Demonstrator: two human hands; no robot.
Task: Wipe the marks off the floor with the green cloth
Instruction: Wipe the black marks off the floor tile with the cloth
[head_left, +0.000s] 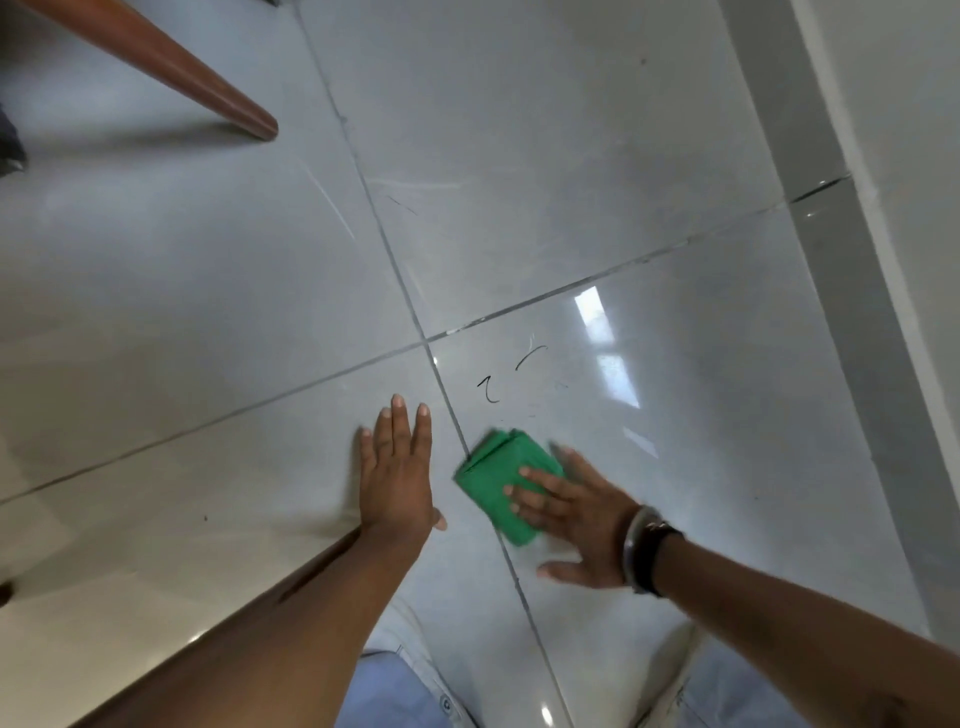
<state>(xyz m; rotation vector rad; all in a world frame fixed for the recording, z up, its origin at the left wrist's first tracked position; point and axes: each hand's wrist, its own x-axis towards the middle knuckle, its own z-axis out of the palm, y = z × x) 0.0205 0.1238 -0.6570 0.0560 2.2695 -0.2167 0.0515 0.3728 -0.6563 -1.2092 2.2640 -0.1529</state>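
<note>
Left hand (397, 475): flat on the floor (208, 322), fingers spread, holding nothing.
Right hand (576, 519): fingers (530, 491) spread flat, pressing on the cloth (501, 480), not curled around it.
Cloth: green, folded, under the right fingertips, lying across a grout line (519, 582).
Marks (511, 376): dark squiggles just beyond the cloth, past the right fingertips.
Chair leg (171, 62): well beyond the left fingers.
</note>
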